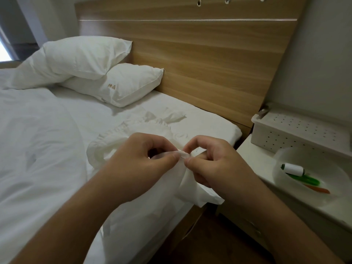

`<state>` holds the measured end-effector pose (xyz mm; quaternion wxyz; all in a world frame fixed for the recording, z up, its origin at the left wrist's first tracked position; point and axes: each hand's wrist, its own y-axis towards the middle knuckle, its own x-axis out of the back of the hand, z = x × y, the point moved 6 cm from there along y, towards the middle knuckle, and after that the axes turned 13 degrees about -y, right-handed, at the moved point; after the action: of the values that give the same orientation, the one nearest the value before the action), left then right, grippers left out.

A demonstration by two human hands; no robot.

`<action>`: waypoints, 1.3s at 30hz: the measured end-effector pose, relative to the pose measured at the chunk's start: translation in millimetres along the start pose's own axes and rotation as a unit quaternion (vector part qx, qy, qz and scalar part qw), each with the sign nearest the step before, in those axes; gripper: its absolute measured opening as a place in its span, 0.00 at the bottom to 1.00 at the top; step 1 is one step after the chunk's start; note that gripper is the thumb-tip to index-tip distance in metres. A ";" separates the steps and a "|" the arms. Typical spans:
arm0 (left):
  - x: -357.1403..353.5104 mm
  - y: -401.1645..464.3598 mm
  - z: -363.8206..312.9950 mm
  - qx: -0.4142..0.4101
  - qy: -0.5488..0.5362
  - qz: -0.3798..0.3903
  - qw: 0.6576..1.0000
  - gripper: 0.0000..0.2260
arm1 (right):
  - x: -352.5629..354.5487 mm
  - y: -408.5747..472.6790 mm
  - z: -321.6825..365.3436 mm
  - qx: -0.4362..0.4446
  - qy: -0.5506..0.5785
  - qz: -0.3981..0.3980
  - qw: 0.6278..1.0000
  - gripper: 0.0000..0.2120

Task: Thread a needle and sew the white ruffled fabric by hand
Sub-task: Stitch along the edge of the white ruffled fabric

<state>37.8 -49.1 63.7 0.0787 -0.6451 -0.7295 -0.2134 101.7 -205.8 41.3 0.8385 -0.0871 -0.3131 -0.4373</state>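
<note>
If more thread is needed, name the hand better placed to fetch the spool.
Right hand: it is nearer the spool in the bowl on the nightstand. Left hand lies farther, pinching the fabric.

The white ruffled fabric (152,126) is thin matt cloth, crinkled at its gathered edge, and the bed sheet (91,115) and the two pillows (114,86) are matt white cloth as well, softly creased. The headboard (209,63) is smooth wood-grain board with a dull sheen. On the nightstand (257,161), the perforated box (297,130) and the clear bowl (308,176) look like smooth plastic, the bowl glossy.
</note>
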 end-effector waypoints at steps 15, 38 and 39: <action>-0.8 0.7 -1.2 -0.009 0.052 -0.007 0.999 0.06 | -0.1 1.9 -4.7 0.009 -0.024 -0.044 0.999 0.05; 5.8 0.1 1.6 0.010 0.024 -0.019 0.999 0.06 | 1.6 1.9 -7.5 -0.015 0.122 0.012 0.992 0.07; 5.9 0.2 1.8 0.012 0.023 -0.019 0.999 0.06 | 1.8 2.0 -7.8 -0.014 0.124 0.011 0.992 0.07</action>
<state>37.3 -43.0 64.5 0.0989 -0.6254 -0.7419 -0.2209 107.5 -209.0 36.5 0.8742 -0.0475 -0.1998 -0.4401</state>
